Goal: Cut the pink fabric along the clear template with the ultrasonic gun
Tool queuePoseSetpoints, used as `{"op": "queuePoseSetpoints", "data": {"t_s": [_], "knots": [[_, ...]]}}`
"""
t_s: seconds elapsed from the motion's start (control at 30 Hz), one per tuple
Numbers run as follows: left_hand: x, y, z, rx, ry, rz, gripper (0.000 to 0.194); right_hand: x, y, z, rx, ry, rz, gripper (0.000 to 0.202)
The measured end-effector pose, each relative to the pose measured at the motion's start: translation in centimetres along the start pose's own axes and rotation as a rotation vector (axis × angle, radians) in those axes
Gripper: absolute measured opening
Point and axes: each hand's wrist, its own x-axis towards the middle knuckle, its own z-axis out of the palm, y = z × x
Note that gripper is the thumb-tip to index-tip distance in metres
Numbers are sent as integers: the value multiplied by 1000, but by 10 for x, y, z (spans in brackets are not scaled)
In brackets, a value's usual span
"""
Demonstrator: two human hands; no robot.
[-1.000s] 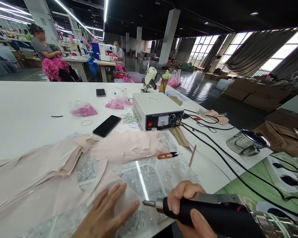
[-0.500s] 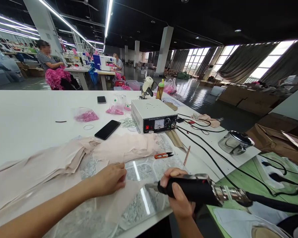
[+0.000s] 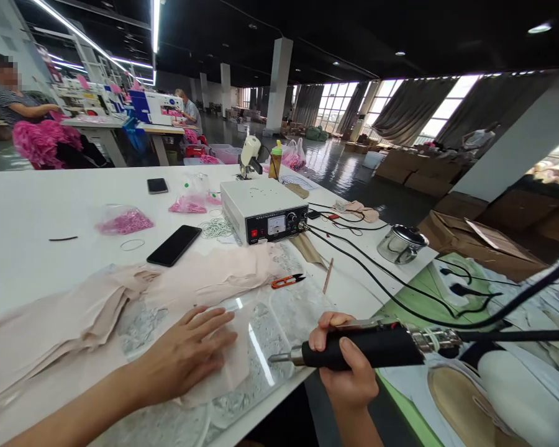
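My left hand lies flat with its fingers spread on a small piece of thin beige fabric. That fabric rests on a clear sheet over a grey marbled surface. In my right hand is a black corded ultrasonic welding gun, its metal tip pointing left just past the fabric's right edge. Whether the tip touches the sheet I cannot tell. Beyond my left hand are more beige fabric pieces, and a larger layered pile spreads to the left. Orange thread snips lie ahead.
A white control box with a meter stands behind the fabric, its black cables running right. Nearby are a black phone, bags of pink pieces, a glass pot and a yellow bottle. Co-workers sit at sewing machines beyond.
My view has turned right. My left hand has gone from curled fingers to lying flat and spread on the fabric. The gun's tip has drawn away from the fabric edge.
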Motion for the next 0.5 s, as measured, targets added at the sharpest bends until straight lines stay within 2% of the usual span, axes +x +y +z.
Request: {"op": "queuePoseSetpoints", "data": {"t_s": [0.1, 0.23, 0.3, 0.37, 0.5], "knots": [[8, -9, 9, 22, 1, 203, 46, -8, -2, -4, 38, 40, 34, 16], [23, -7, 32, 36, 100, 251, 43, -11, -3, -12, 56, 111, 23, 15], [32, -2, 36, 7, 125, 273, 38, -12, -4, -16, 54, 140, 23, 15], [44, 4, 32, -38, 109, 297, 37, -13, -4, -18, 46, 159, 18, 15], [74, 15, 13, -133, -5, 308, 30, -16, -3, -16, 49, 187, 8, 15]]}}
